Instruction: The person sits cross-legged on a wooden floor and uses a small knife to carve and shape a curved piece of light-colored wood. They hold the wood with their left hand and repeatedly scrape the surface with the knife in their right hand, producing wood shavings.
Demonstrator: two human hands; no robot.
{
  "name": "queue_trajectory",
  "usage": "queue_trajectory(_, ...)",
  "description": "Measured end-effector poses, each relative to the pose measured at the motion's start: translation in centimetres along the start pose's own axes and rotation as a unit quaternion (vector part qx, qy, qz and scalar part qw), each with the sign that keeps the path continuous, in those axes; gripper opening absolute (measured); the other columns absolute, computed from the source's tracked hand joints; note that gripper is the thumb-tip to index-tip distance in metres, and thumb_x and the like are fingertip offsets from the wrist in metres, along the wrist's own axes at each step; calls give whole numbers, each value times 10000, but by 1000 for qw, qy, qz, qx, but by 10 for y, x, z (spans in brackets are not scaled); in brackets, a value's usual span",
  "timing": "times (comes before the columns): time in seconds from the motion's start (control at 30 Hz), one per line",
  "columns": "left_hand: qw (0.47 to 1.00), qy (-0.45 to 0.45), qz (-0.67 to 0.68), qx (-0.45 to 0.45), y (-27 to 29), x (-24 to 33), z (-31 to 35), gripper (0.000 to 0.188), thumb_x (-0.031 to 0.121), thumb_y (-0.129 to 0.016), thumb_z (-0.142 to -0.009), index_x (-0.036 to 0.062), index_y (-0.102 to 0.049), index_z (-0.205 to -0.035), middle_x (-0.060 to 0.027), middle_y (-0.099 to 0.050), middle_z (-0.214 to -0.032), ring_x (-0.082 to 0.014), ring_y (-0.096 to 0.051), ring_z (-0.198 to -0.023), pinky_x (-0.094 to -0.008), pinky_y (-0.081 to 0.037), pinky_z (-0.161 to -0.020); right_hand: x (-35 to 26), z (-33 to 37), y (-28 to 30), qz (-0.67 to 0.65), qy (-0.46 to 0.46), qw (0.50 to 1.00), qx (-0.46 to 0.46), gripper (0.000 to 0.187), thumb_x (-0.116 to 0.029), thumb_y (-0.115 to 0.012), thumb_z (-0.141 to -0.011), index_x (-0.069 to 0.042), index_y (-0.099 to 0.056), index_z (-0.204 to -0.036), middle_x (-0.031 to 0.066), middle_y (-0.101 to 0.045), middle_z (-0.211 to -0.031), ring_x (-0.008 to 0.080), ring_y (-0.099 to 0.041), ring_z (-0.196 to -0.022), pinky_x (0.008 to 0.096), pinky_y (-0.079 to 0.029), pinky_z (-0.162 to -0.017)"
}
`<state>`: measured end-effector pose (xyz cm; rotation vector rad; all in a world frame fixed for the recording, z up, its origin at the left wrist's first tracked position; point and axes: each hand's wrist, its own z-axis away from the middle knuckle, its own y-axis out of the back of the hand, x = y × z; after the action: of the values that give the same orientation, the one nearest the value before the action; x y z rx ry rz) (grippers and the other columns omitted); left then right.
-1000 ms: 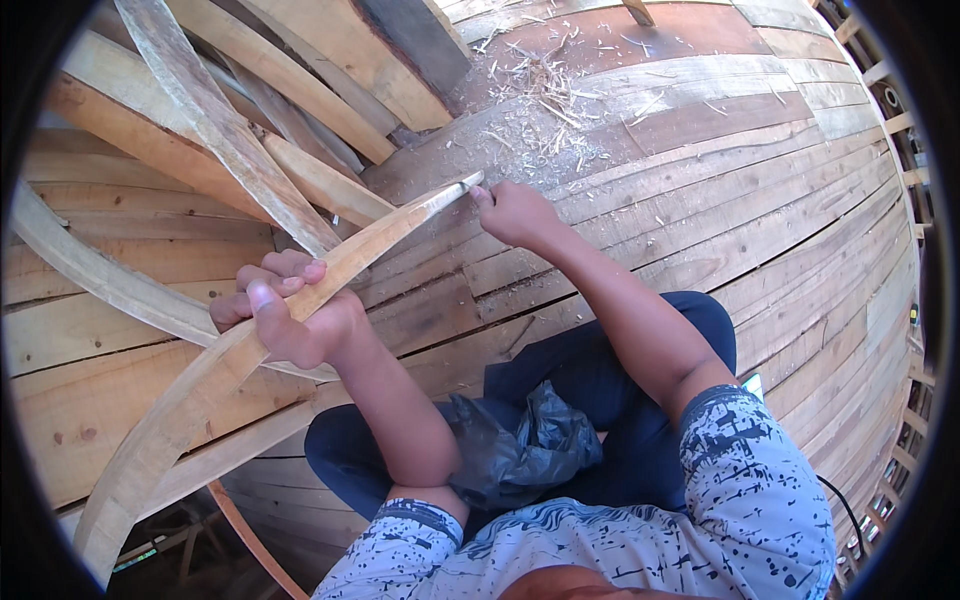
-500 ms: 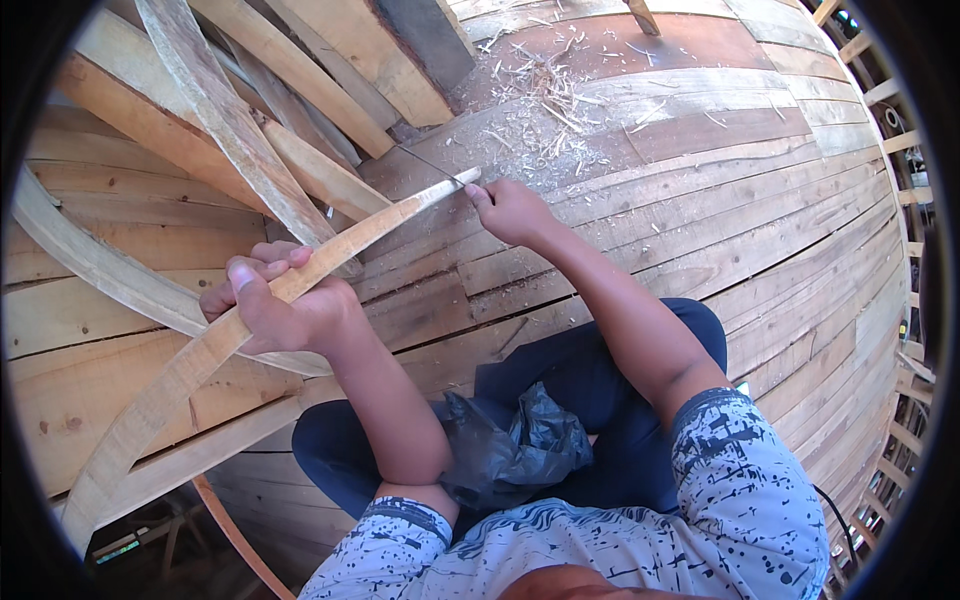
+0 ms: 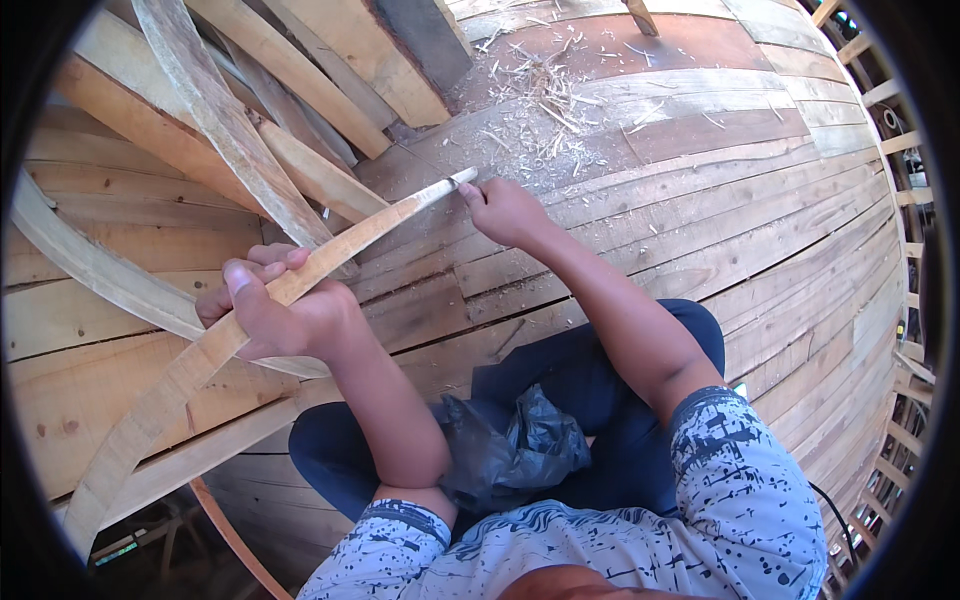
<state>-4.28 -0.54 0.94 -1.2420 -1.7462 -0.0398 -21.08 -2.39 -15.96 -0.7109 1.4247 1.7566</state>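
Note:
My left hand (image 3: pixel 285 305) is closed round a long, curved strip of pale wood (image 3: pixel 370 233). The strip runs from the lower left up to a thin, whitened tip near the middle of the view. At that tip, my right hand (image 3: pixel 505 212) is closed on a thin, dark, knife-like tool (image 3: pixel 425 163). Its slim length points to the upper left and crosses the strip close to its end. The handle is hidden in my fingers, so I cannot make out its exact kind. A crumpled dark plastic bag (image 3: pixel 520 445) lies in my lap between my crossed legs.
Wood shavings (image 3: pixel 550 100) are scattered over the curved plank floor (image 3: pixel 600 260) ahead. Rough timbers (image 3: pixel 300 70) lean at the upper left. A curved wooden rib (image 3: pixel 110 270) passes behind my left hand. Slatted framing (image 3: pixel 905 195) lines the right edge.
My right hand and the tool have shifted very slightly left along the tip. My left hand keeps its hold on the wood strip, almost in place.

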Motion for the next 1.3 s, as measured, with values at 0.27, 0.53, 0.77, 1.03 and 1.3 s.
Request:
queue_trajectory(0.27,1000,7,-4,-14,3,-1,-6,232,120,-592,-840,67,-369,-804,9,-384,-502,-132,-462,-391,-244,-421,-458,-33,19,1,-1,51,999,5,610,-460,-427,-1030,49,-658,-787,286,-646,-748,477,-640,-769,551,-480,-712)
queue_trajectory(0.53,1000,20,7,4,6,0,-7,216,124,-583,-839,88,-380,-775,13,-357,-490,-129,-453,-393,-230,-401,-446,-42,25,3,6,73,997,-17,554,-401,-421,-1031,62,-684,-881,315,-671,-884,480,-657,-890,546,-505,-823)
queue_trajectory(0.77,1000,19,4,3,4,-1,-7,215,120,-585,-823,84,-377,-785,12,-351,-492,-127,-446,-389,-229,-389,-444,-16,9,-1,19,-5,1000,-19,542,-384,-414,-1030,77,-686,-948,308,-682,-914,481,-658,-940,558,-502,-859)
queue_trajectory(1.03,998,23,-21,49,-7,3,-1,256,153,-614,-826,73,-375,-779,13,-351,-516,-123,-417,-419,-235,-385,-453,2,-4,-15,-25,-7,1000,-16,599,-418,-398,-1050,86,-660,-860,325,-647,-822,506,-637,-841,544,-486,-792)
queue_trajectory(1.3,988,22,-104,115,-15,6,4,288,208,-658,-843,40,-427,-805,-9,-388,-563,-132,-457,-500,-262,-419,-495,-8,3,-9,-33,31,999,-3,606,-397,-404,-1054,91,-638,-779,332,-627,-764,516,-621,-795,565,-472,-767)
